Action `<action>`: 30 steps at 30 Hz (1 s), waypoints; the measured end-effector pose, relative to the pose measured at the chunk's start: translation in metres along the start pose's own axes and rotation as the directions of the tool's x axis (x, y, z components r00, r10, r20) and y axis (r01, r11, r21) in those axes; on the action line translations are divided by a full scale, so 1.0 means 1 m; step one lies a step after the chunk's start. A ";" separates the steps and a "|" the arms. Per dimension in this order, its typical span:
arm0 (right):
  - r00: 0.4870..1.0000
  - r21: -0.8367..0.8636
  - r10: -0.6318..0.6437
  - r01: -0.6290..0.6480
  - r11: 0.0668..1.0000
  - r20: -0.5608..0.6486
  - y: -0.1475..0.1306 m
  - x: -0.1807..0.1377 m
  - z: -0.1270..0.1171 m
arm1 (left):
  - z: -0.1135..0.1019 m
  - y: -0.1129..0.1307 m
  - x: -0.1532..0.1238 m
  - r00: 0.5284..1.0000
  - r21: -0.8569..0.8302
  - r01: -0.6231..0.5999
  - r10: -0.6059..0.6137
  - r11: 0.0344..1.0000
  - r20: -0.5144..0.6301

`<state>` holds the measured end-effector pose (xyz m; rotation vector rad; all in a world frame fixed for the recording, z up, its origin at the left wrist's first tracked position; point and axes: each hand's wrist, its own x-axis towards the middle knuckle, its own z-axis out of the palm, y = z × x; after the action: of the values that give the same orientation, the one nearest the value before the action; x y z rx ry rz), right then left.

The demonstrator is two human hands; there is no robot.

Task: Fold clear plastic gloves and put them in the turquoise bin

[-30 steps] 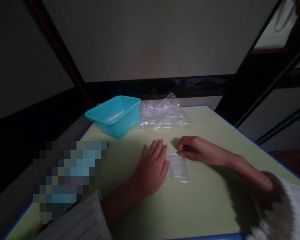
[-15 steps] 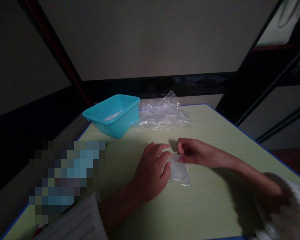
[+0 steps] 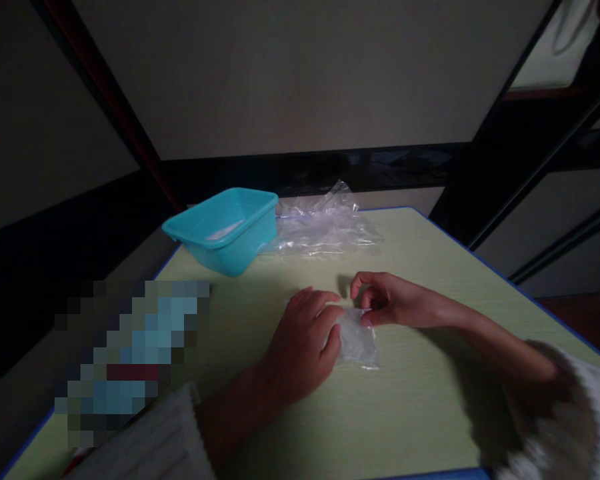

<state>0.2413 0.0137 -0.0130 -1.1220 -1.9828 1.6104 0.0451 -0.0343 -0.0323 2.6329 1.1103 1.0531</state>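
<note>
A small clear plastic bag [image 3: 357, 343] lies flat on the table, with something whitish or hazy inside that I cannot make out. My left hand [image 3: 303, 347] rests over the bag's left side, thumb and fingers curled onto it and hiding that edge. At the top right corner of the bag is my right hand [image 3: 387, 300]. Its thumb and a curled finger close on the corner, while the forefinger arches away above.
A turquoise plastic basin [image 3: 253, 243] with something white inside stands at the back left of the table [image 3: 430, 413]. Beside it lies a heap of clear plastic bags [image 3: 325, 230]. A blurred-out bluish patch [image 3: 150, 340] covers the left edge. A wall rises behind.
My right hand's forefinger has lifted and uncurled a little, and the hand has risen slightly at the bag's corner. My left hand stays on the bag.
</note>
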 end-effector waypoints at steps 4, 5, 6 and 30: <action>1.000 -0.001 0.010 -0.010 1.000 -0.002 0.000 0.000 0.000 | 0.000 0.000 0.001 1.000 0.006 -0.001 0.001 1.000 0.024; 1.000 -0.005 0.011 -0.011 1.000 -0.003 0.000 0.000 0.000 | 0.000 0.000 0.001 0.999 0.004 -0.003 0.003 1.000 0.037; 1.000 -0.009 0.011 -0.011 1.000 -0.006 0.001 0.000 0.000 | 0.000 0.001 0.001 0.999 0.001 -0.006 0.006 1.000 0.054; 1.000 0.051 -0.013 0.012 0.999 0.021 0.006 0.001 -0.025 | 0.001 -0.012 -0.001 0.883 0.226 0.092 -0.185 0.970 0.432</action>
<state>0.2601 0.0306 -0.0113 -1.0752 -1.9469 1.6639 0.0378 -0.0265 -0.0374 2.6849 1.3145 0.2827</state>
